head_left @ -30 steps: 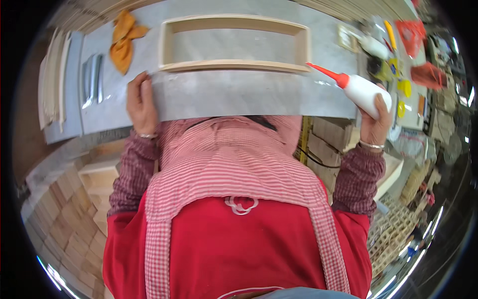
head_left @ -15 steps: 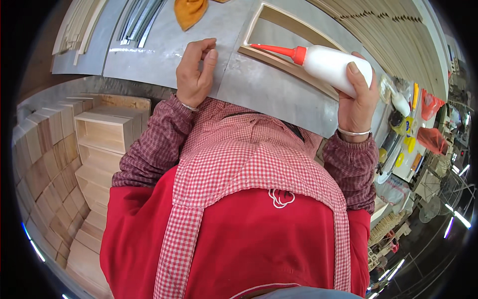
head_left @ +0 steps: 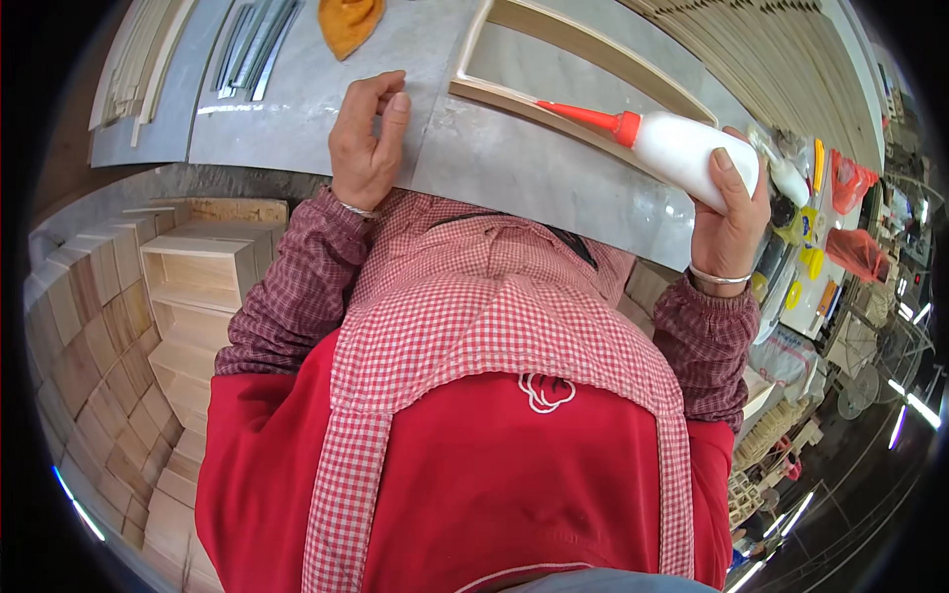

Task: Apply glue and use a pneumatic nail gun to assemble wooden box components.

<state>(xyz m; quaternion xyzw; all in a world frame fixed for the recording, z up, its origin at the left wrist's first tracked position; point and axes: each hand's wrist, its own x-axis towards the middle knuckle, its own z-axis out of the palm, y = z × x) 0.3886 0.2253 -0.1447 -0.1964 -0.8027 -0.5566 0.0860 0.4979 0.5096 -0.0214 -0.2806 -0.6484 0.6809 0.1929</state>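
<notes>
My right hand [head_left: 730, 222] is wrapped round a white glue bottle [head_left: 682, 153] with a red cone nozzle, tipped on its side. The nozzle tip points left and meets the near long side of a narrow wooden frame [head_left: 583, 44]. A white line, seemingly glue, shows along the frame's top edge at the left. The frame lies on the grey tabletop [head_left: 494, 163]. To its left, my left hand [head_left: 369, 143] hangs over the table's near edge, fingers loosely curled, thumb apart from the index finger, holding nothing.
An orange cloth [head_left: 348, 25] and grey strips [head_left: 255, 49] lie at the far left, by pale wooden strips [head_left: 138, 64]. Many wooden slats [head_left: 761, 59] fill the far right. Another white bottle [head_left: 788, 180] and red plastic bags [head_left: 852, 252] sit right. Wooden boxes [head_left: 193, 267] stand below, left.
My right hand has moved right with the glue bottle, so the nozzle tip sits farther along the frame's near side from its left corner. The left hand keeps the same curled pose.
</notes>
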